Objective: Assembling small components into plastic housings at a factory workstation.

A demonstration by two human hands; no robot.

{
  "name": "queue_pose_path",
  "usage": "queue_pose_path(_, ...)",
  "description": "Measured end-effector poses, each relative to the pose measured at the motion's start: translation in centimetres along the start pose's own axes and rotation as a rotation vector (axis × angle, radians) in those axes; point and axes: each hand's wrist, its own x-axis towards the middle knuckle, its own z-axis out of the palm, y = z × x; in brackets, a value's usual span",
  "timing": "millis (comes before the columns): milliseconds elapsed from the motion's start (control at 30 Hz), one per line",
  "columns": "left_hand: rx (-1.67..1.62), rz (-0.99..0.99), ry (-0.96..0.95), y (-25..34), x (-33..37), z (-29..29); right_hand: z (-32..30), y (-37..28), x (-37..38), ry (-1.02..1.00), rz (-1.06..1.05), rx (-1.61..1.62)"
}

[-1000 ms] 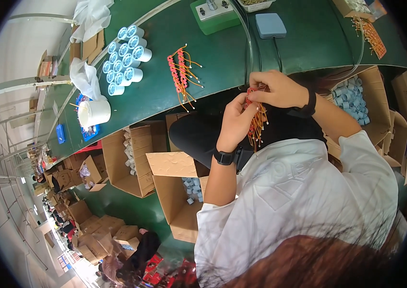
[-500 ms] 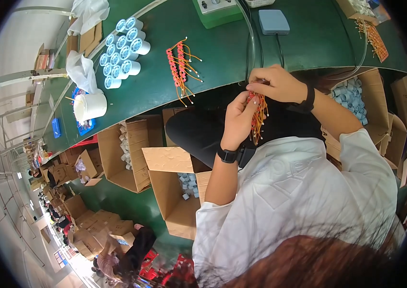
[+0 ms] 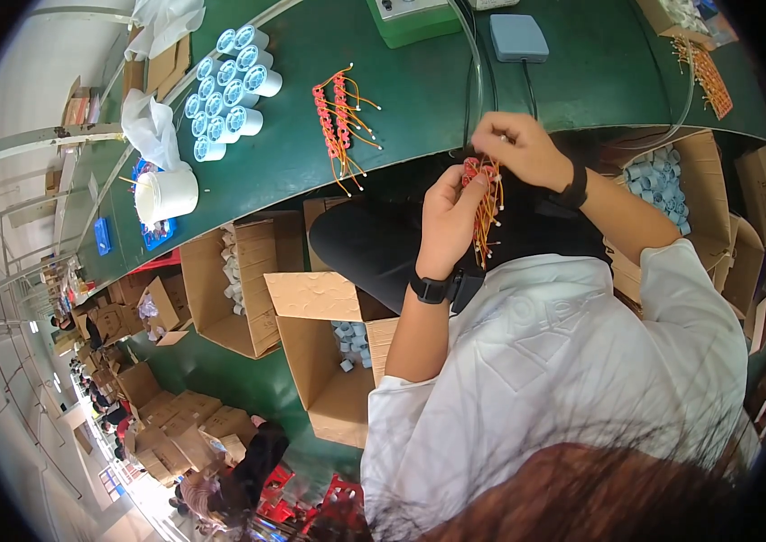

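In my left hand (image 3: 448,221), held over my lap just off the table's edge, is a strip of small red circuit boards (image 3: 471,168) with orange wires (image 3: 488,221) hanging down. The thumb presses on the strip. My right hand (image 3: 529,154) is right above its upper end, fingers curled together; what they pinch, if anything, is hidden. On the green table (image 3: 419,108), two more red strips with orange wires (image 3: 341,117) lie side by side, their white wire tips pointing right and down.
Several white cups with blue insides (image 3: 234,93) stand at the table's left, near a white tub (image 3: 167,196). A grey-blue box (image 3: 518,38) with a cable and a green machine (image 3: 414,25) sit at the back. Cartons of blue-grey parts (image 3: 658,188) flank my legs.
My right hand has lifted slightly up and right from the held strip, uncovering the red boards at its top. My left hand stays in place with the strip.
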Motion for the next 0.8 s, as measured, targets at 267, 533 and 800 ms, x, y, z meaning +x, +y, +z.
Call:
queue_pose_path(267,0.019,-0.017,-0.045,3.0,-0.6,0.0,-0.4,-1.3,0.8,-0.237,0.623,0.888)
queue_pose_path(533,-0.124,-0.101,-0.012,3.8,-0.3,-0.9,-0.5,-3.8,1.1,-0.299,0.361,0.169)
queue_pose_path(800,-0.01,0.061,-0.057,1.7,-0.9,-2.1,-0.1,-2.5,0.5,-0.17,0.24,0.3)
